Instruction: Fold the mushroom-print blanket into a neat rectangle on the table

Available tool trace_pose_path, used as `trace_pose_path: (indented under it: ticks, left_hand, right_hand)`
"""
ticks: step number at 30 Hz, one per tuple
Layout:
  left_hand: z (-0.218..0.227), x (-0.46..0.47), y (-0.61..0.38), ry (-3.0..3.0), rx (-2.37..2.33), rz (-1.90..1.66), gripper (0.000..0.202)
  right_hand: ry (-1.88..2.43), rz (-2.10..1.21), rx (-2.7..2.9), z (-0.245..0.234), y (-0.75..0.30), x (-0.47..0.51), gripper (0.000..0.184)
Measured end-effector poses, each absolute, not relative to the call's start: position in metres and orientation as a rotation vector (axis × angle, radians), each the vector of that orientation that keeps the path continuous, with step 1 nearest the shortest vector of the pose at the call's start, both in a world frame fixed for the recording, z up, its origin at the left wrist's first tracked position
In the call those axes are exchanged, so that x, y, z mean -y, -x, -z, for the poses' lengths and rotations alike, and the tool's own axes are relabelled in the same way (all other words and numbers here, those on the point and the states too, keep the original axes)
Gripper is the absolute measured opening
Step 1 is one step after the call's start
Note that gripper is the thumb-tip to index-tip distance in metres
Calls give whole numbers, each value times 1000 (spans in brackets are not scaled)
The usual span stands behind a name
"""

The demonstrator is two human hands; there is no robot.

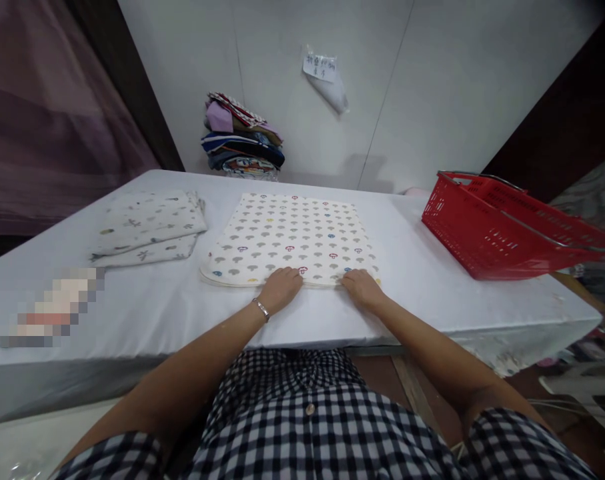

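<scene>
A white cloth with small grey, red and blue prints lies flat on the white-covered table, folded into a square. My left hand and my right hand both rest on its near edge, fingers curled and pinching the fabric. A bracelet sits on my left wrist.
A folded white patterned cloth lies to the left. A stack of folded colourful fabrics stands at the far edge against the wall. A red plastic basket sits at the right. A blurred patch lies at the near left.
</scene>
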State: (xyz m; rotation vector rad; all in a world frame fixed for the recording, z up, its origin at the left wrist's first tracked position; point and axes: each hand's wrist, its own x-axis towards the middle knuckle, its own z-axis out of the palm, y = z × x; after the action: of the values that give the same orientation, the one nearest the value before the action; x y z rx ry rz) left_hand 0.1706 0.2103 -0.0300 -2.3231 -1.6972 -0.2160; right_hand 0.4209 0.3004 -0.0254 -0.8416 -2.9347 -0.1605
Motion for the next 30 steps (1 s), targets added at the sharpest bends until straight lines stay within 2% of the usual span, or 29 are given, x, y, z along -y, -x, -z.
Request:
trace_pose_path:
  ticks: [9,22,30]
  left_hand:
    - [27,-215,-173,2328,1701,186,24]
    - [9,-218,-168,2419,1999,363,24]
    - [7,-216,-170,2461,1951,307,24]
  right_hand:
    - [788,181,2938,14,-415,-290,20]
    - [796,279,2835,30,-389,-289,23]
    - [802,135,2934,29,-391,-300,28]
